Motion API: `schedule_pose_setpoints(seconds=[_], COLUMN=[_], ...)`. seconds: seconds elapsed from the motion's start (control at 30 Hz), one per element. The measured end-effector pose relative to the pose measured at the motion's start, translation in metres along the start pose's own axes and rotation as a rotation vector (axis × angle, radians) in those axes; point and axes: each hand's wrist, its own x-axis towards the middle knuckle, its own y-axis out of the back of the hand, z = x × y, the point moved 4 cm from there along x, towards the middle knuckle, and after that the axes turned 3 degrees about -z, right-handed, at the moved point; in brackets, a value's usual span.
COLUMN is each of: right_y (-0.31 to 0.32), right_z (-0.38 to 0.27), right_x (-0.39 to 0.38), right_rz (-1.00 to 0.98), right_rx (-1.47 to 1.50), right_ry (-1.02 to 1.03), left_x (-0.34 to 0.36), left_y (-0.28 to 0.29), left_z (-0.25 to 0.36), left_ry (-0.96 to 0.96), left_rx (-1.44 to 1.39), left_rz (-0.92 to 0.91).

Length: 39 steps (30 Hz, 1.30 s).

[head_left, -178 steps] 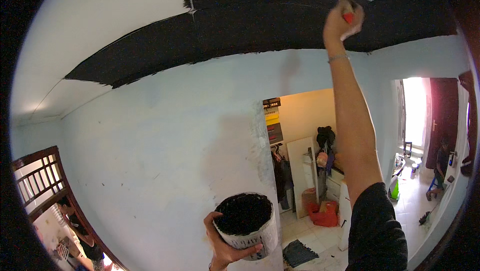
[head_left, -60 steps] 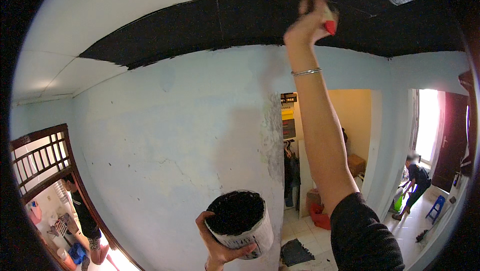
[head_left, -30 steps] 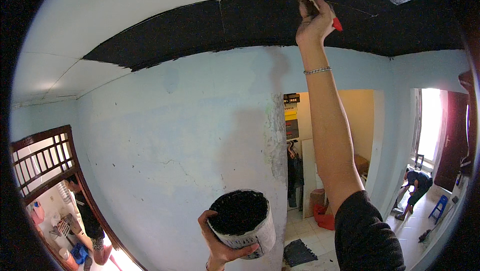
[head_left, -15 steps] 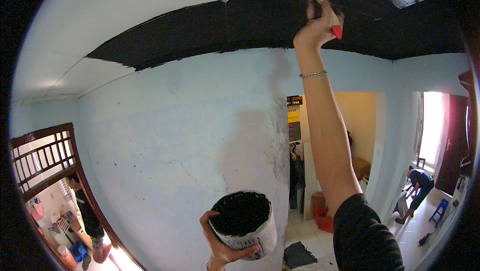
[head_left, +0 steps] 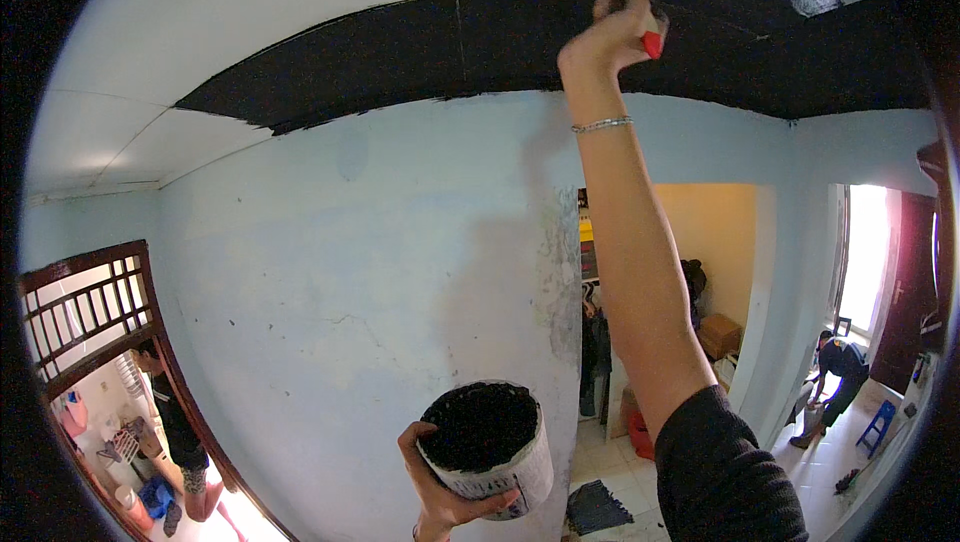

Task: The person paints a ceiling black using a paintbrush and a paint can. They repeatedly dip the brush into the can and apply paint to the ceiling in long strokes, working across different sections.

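Raised high overhead, my right hand [head_left: 615,30] grips a paintbrush [head_left: 654,42] with a pale, red-ended handle. Its bristle end is blurred against the black-painted part of the ceiling [head_left: 370,52]. Low in front of me, my left hand [head_left: 440,497] wraps round the side of a white paint bucket [head_left: 535,472]. Black paint [head_left: 482,427] coats the bucket's inside; how deep it is I cannot tell. The bucket tilts slightly, its mouth facing up.
A light blue wall [head_left: 330,242] with cracks and chips stands ahead. White ceiling [head_left: 230,12] borders the black area at left. One person [head_left: 178,422] is beyond the left doorway; another [head_left: 845,372] bends over at far right by a blue stool [head_left: 877,424]. A dark mat [head_left: 598,508] lies on the tiles.
My right hand and the brush have shifted left and slightly up along the black ceiling. The left hand holds the bucket almost where it was. The person at far right has moved slightly.
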Motion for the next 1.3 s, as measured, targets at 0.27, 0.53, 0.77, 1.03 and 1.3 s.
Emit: schedule_pose_setpoints(seconds=[0.27,0.53,0.77,1.03,1.3], right_y=[0.03,0.026,0.016,0.066,0.036], right_z=[0.015,0.006,-0.017,-0.112,-0.1], right_x=[0.006,0.039,0.019,0.186,0.179], right_rz=[-0.148,-0.191,-0.887,-0.531,-0.318], right_rx=[-0.108,-0.204,-0.865,-1.028,-1.236], right_ry=[-0.065,0.004,0.284,0.661,0.904], left_x=[0.0,0.001,0.014,0.018,0.023], left_y=[-0.001,-0.001,-0.022,-0.036,-0.044], left_z=[0.004,0.0,0.007,0.005,0.006], left_ry=[0.018,0.02,0.043,0.046,0.068], left_rx=[-0.034,-0.087,-0.137,-0.113,-0.217], left_rz=[-0.008,-0.013,-0.044,-0.096,-0.109])
